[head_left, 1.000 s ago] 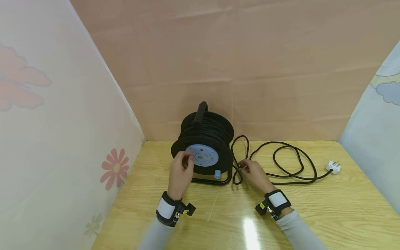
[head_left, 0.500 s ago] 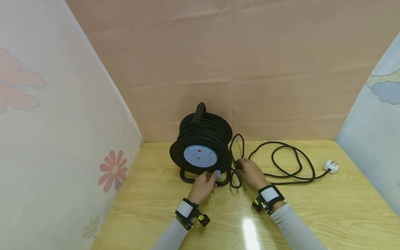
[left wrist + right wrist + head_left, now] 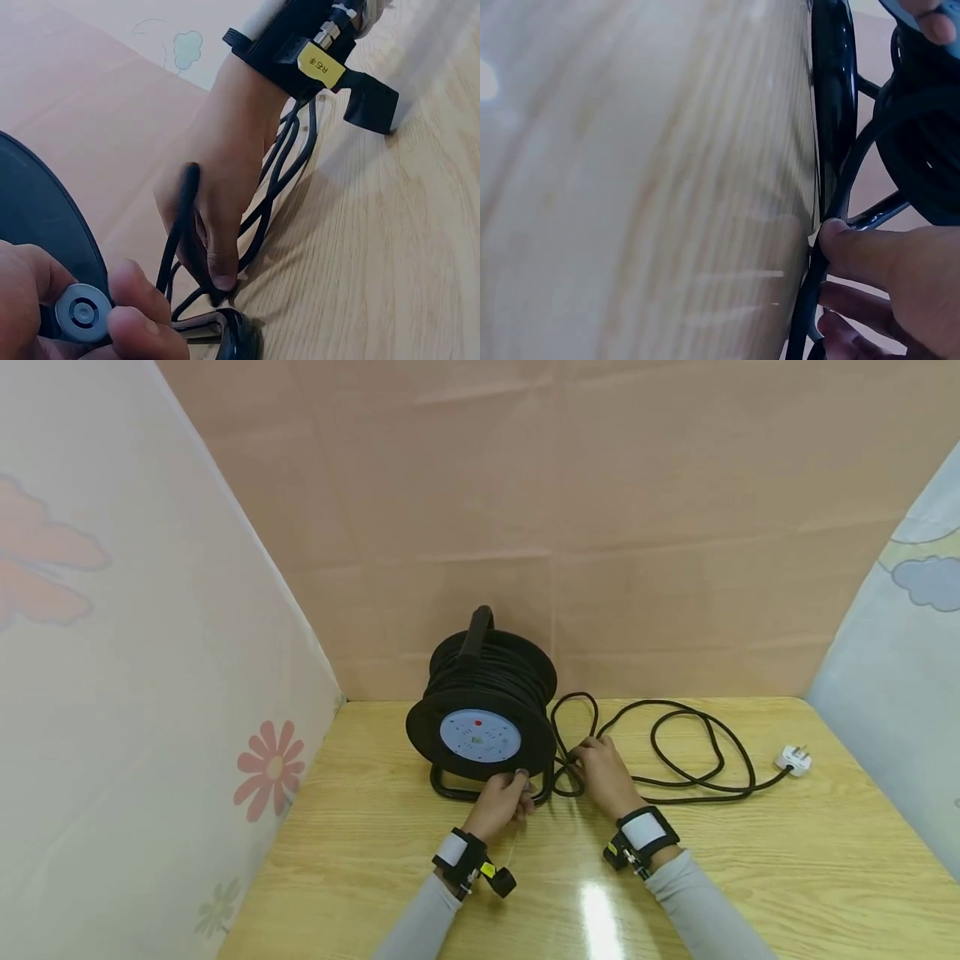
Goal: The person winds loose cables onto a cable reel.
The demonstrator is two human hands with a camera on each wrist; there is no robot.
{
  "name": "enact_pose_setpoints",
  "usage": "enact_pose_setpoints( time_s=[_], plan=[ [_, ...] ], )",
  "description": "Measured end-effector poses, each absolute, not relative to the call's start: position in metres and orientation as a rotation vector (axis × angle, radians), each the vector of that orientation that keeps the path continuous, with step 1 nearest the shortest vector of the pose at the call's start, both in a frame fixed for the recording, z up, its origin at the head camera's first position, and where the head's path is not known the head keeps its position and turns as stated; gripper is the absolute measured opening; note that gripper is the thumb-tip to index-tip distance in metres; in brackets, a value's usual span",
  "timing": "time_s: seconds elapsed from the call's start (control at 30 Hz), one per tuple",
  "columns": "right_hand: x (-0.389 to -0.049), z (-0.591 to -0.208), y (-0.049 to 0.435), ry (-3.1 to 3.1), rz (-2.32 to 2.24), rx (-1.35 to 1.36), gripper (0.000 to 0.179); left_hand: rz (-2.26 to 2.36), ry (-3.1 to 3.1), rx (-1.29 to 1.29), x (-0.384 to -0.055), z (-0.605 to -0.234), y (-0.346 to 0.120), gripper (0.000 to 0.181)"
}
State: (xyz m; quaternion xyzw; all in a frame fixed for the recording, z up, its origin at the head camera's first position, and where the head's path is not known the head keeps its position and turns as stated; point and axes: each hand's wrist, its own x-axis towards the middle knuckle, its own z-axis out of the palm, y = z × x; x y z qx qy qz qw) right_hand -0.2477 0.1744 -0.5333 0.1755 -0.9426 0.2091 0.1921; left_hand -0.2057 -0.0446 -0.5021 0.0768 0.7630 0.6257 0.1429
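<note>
A black cable reel (image 3: 429, 727) with a pale blue socket face (image 3: 480, 737) stands at the back of the table. My left hand (image 3: 495, 806) is at its lower front, thumb and fingers around the round grey crank knob (image 3: 82, 313). To the right of the reel, my right hand (image 3: 607, 777) pinches the black cable (image 3: 859, 154) between thumb and fingers, close over the wood. In the left wrist view, this cable runs up past the back of the right hand. A loop of cable lies between that hand and the reel.
Loose cable coils spread right across the wooden table (image 3: 757, 868), ending in a white plug (image 3: 793, 760). The reel's black tube stand (image 3: 834, 97) rests on the tabletop. Behind rises a brown paper-like backdrop (image 3: 675, 527); a patterned panel (image 3: 187, 693) borders the left side.
My left hand has come down and right from in front of the socket face to the crank knob, which it now grips. My right hand stays by the reel; the cable loop there has changed shape.
</note>
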Motion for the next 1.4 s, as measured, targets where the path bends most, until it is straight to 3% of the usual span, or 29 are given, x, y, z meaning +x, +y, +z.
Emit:
enact_pose_setpoints(
  time_s=[1.4],
  plan=[
    [-0.252, -0.536, 0.178, -2.681, 0.669, 0.476, 0.012, 1.866, 2.23, -0.047, -0.212, -0.523, -0.104, 0.046]
  ],
)
